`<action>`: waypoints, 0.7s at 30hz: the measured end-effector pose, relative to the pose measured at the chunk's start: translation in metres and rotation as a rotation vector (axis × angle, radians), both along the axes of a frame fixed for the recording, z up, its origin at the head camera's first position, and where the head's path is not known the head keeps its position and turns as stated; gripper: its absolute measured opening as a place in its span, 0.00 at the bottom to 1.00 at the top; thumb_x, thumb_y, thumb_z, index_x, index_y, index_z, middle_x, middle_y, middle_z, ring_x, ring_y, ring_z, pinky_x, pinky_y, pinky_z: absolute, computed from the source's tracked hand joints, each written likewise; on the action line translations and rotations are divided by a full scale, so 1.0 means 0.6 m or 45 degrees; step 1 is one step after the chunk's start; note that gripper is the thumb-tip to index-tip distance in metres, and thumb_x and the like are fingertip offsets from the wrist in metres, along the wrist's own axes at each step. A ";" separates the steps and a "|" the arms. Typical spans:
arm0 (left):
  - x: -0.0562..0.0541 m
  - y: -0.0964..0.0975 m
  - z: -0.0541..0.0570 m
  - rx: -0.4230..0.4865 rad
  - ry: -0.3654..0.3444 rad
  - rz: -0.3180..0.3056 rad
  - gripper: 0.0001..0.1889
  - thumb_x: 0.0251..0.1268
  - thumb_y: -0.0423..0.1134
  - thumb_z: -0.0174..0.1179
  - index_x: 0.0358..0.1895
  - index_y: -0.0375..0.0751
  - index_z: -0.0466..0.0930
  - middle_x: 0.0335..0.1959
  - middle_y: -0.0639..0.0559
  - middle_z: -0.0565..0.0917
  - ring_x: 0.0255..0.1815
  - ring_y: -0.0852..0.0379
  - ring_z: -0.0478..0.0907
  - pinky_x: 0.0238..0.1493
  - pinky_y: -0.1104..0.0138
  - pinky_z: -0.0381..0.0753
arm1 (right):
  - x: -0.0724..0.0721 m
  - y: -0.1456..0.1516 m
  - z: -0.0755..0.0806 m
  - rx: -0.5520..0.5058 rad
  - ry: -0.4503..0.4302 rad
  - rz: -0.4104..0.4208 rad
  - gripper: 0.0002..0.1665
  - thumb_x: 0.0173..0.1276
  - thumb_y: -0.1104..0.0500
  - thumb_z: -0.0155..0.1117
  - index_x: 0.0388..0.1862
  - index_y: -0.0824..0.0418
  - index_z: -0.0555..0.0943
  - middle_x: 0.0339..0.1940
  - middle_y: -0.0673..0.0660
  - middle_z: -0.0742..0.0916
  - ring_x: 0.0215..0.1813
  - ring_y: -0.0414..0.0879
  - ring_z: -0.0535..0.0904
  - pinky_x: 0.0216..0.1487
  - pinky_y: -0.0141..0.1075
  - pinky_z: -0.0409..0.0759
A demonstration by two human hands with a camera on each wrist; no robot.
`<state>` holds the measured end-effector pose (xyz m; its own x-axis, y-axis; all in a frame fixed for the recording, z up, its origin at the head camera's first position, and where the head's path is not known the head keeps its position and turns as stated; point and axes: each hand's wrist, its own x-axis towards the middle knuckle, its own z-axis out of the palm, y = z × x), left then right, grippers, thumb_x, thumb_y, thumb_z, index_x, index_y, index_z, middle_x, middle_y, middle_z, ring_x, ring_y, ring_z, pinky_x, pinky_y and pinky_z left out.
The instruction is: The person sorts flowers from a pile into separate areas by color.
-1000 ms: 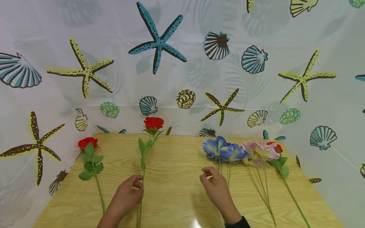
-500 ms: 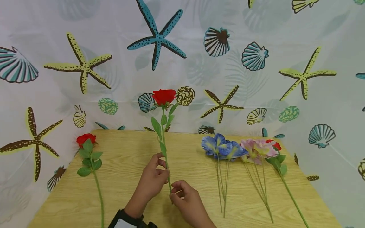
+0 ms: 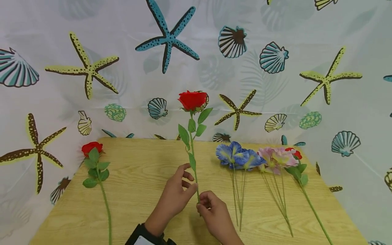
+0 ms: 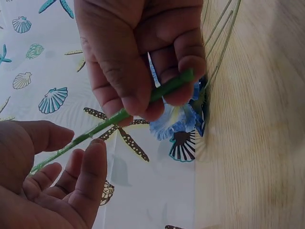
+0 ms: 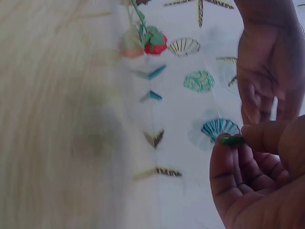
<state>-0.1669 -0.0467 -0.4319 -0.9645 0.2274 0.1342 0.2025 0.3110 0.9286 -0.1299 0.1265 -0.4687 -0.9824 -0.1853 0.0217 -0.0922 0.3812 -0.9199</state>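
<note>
A red rose [image 3: 192, 101] with a long green stem stands nearly upright over the table, held by both hands. My right hand [image 3: 215, 215] pinches the stem near its lower end between thumb and fingers; the cut end of the stem [image 4: 183, 78] pokes out past them in the left wrist view. Higher up, below the leaves, my left hand [image 3: 175, 194] has its thumb and fingers curled loosely around the stem. In the right wrist view, the stem's green end [image 5: 232, 140] shows between the right thumb and fingers.
Another red rose [image 3: 92, 148] lies at the table's left side. On the right lie blue flowers [image 3: 234, 154], pink flowers [image 3: 277, 160] and a further red rose [image 3: 295, 154]. A shell-and-starfish patterned cloth [image 3: 196, 75] hangs behind the wooden table [image 3: 137, 163].
The left hand has lifted the rose and carried it right. My right hand moved left and took hold of the lower stem; both hands then shifted slightly right with it.
</note>
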 end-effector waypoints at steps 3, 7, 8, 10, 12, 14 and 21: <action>-0.001 -0.008 -0.007 -0.049 -0.029 0.017 0.33 0.70 0.40 0.62 0.75 0.42 0.59 0.52 0.45 0.76 0.45 0.50 0.81 0.35 0.60 0.81 | -0.004 0.037 0.004 0.076 0.032 -0.121 0.09 0.71 0.64 0.63 0.48 0.63 0.78 0.36 0.53 0.82 0.37 0.44 0.80 0.36 0.34 0.81; 0.000 -0.036 -0.031 -0.111 -0.098 0.068 0.36 0.69 0.42 0.63 0.76 0.42 0.57 0.54 0.43 0.76 0.45 0.51 0.81 0.35 0.60 0.81 | -0.003 0.111 0.012 0.225 -0.005 -0.308 0.11 0.71 0.65 0.63 0.50 0.65 0.78 0.37 0.53 0.82 0.38 0.44 0.80 0.36 0.35 0.80; 0.001 -0.046 -0.038 -0.123 -0.117 0.081 0.36 0.69 0.42 0.63 0.76 0.41 0.57 0.55 0.43 0.76 0.45 0.50 0.81 0.35 0.60 0.82 | -0.002 0.134 0.014 0.266 -0.033 -0.343 0.12 0.71 0.64 0.63 0.51 0.65 0.78 0.38 0.53 0.82 0.38 0.44 0.80 0.36 0.36 0.80; 0.002 -0.069 -0.051 -0.138 -0.159 0.118 0.37 0.69 0.43 0.64 0.76 0.40 0.57 0.56 0.40 0.76 0.46 0.50 0.82 0.35 0.59 0.82 | -0.001 0.182 0.018 0.349 -0.099 -0.394 0.13 0.72 0.63 0.62 0.53 0.66 0.77 0.39 0.54 0.82 0.39 0.44 0.80 0.35 0.37 0.80; 0.003 -0.095 -0.062 -0.160 -0.188 0.172 0.38 0.69 0.42 0.64 0.76 0.38 0.56 0.57 0.38 0.75 0.47 0.48 0.82 0.36 0.58 0.83 | 0.001 0.232 0.021 0.423 -0.148 -0.429 0.15 0.73 0.62 0.61 0.55 0.68 0.76 0.41 0.55 0.82 0.39 0.45 0.80 0.35 0.37 0.79; 0.004 -0.125 -0.069 -0.203 -0.212 0.229 0.38 0.69 0.40 0.64 0.76 0.36 0.55 0.58 0.35 0.75 0.48 0.45 0.82 0.37 0.57 0.83 | 0.004 0.282 0.027 0.483 -0.190 -0.452 0.17 0.74 0.61 0.59 0.57 0.70 0.74 0.42 0.57 0.82 0.40 0.46 0.80 0.35 0.37 0.79; 0.012 -0.221 -0.079 -0.562 -0.165 0.477 0.35 0.69 0.40 0.61 0.71 0.24 0.58 0.56 0.25 0.72 0.52 0.30 0.75 0.45 0.44 0.78 | 0.020 0.463 0.032 0.641 -0.378 -0.449 0.28 0.78 0.52 0.53 0.61 0.76 0.68 0.46 0.65 0.82 0.44 0.57 0.81 0.38 0.45 0.81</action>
